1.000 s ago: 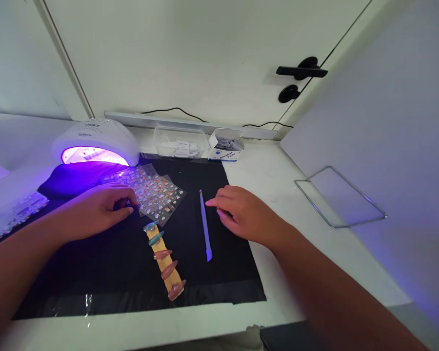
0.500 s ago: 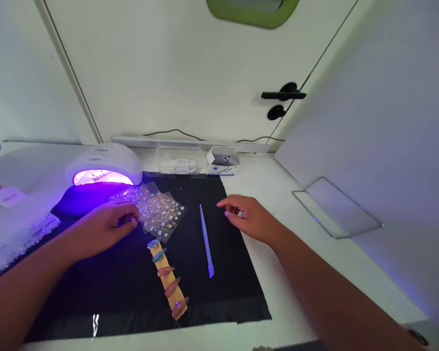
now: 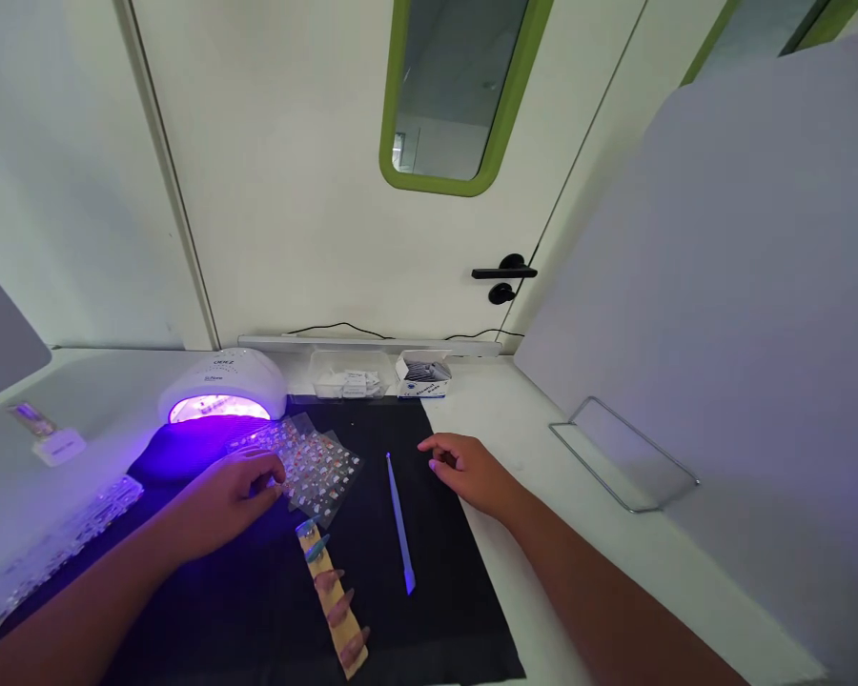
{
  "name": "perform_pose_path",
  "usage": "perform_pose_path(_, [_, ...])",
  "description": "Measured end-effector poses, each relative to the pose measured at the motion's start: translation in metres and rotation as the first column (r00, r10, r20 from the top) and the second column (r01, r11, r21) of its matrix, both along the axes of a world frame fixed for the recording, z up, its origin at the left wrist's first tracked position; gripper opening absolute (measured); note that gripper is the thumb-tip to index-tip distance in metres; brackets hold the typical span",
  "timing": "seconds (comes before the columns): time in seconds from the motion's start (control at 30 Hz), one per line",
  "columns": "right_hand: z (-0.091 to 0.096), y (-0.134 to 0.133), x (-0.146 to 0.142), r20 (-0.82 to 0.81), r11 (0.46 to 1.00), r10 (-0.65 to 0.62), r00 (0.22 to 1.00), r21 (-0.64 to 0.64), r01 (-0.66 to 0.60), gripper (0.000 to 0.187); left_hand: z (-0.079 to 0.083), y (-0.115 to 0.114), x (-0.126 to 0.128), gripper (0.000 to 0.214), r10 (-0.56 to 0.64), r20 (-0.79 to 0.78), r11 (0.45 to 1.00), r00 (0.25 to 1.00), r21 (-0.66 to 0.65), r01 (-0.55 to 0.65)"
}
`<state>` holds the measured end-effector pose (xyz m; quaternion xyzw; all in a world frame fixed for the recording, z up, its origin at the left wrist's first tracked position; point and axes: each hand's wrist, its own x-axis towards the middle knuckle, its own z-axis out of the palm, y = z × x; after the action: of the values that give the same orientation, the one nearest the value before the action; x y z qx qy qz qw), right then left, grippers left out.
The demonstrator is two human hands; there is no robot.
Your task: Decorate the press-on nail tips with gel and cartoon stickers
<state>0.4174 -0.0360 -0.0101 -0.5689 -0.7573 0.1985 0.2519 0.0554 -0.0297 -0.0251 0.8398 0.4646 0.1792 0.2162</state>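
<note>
My left hand [image 3: 237, 497] hovers at the near-left edge of overlapping clear nail sticker sheets [image 3: 329, 476]. Its fingers are loosely curled with a gap to the thumb, and I make out nothing held in them. Below it, a tan strip [image 3: 335, 615] lies on the black mat [image 3: 429, 629], carrying several press-on nails, pinkish [image 3: 340, 607] nearer me and blue [image 3: 317, 547] at the far end. My right hand [image 3: 476, 474] is above the mat's right edge, index finger and thumb apart, with nothing in it. A slim bluish-lit stick tool [image 3: 400, 524] lies to its left, untouched.
A lit nail lamp [image 3: 233, 381] stands back left. Behind the mat are a clear tray [image 3: 350, 376] of white packets and an alcohol pad box [image 3: 423, 376]. Clear plastic pieces [image 3: 57, 557] line the left. A wire frame [image 3: 625, 457] sits right, by a white panel [image 3: 758, 286].
My head view has tilted upward, so the table appears lower and more of the door shows. Both hands keep about the same places over the mat; nothing has been picked up.
</note>
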Motion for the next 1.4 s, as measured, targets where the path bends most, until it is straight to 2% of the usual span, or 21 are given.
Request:
perform_pose_path(0.33, [0.002,-0.003,-0.002,-0.037,0.999,-0.041,0.999,-0.028,0.040,0.027,0.002,-0.001,0.000,0.020,0.002,0.019,1.000,1.000,0.012,-0.002])
perform_pose_path(0.7, [-0.012,0.009,0.005,-0.098,1.000,-0.027,0.995,0.014,0.029,0.024,-0.008,0.006,-0.005,0.027,0.021,0.035,1.000,0.999,-0.005,-0.020])
perform_pose_path(0.87, [-0.006,0.006,0.004,-0.131,0.987,-0.052,0.990,0.143,0.071,0.022,-0.005,0.009,-0.007,0.028,0.002,0.045,1.000,0.999,0.006,-0.002])
perform_pose_path(1.0, [0.010,0.009,0.011,-0.141,0.926,-0.125,0.982,0.339,0.167,0.022,-0.003,0.010,-0.008,0.041,-0.019,0.037,1.000,0.999,0.009,0.018])
perform_pose_path(1.1, [0.024,0.020,0.019,-0.090,0.876,-0.190,0.978,0.434,0.210,0.019,-0.004,0.009,-0.009,0.048,-0.020,0.025,1.000,0.999,0.004,0.020])
perform_pose_path(1.2, [0.034,0.041,0.027,0.022,0.853,-0.279,0.960,0.466,0.238,0.016,-0.007,0.008,-0.010,0.050,-0.032,0.025,0.999,0.999,-0.003,0.032])
perform_pose_path(1.27, [0.039,0.058,0.030,0.108,0.838,-0.354,0.929,0.478,0.264,0.021,-0.009,0.008,-0.011,0.050,-0.036,0.026,0.999,0.999,-0.010,0.036])
perform_pose_path(1.3, [0.040,0.066,0.030,0.153,0.831,-0.389,0.909,0.484,0.274,0.030,-0.009,0.009,-0.011,0.050,-0.034,0.025,0.999,0.999,-0.013,0.034])
perform_pose_path(1.4, [0.040,0.089,0.028,0.293,0.825,-0.451,0.843,0.497,0.269,0.033,-0.011,0.010,-0.014,0.048,-0.023,0.017,0.999,1.000,-0.027,0.024])
